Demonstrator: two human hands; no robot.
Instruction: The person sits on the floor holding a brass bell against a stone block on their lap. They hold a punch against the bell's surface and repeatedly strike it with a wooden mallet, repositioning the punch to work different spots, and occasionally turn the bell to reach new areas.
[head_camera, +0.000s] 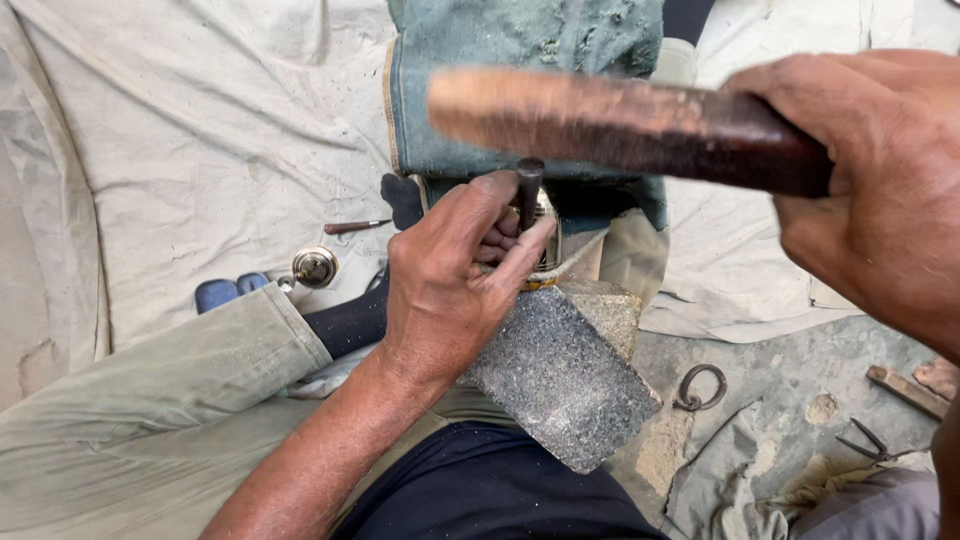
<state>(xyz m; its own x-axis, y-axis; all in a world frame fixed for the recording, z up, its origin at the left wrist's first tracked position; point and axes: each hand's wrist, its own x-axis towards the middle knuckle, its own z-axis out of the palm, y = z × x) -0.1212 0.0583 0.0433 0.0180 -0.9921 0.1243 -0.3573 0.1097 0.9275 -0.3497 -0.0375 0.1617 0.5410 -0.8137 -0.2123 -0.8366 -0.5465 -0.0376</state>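
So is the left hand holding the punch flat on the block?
No, the left hand holds the dark punch upright against the brass piece on the stone block.

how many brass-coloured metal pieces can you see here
2. One round brass piece lies on the cloth left of the left hand. Another brass piece sits under that hand on the stone block, mostly hidden. More may be covered.

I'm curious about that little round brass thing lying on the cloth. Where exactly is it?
The round brass piece lies left of the left hand, on the pale cloth, beside the blue object.
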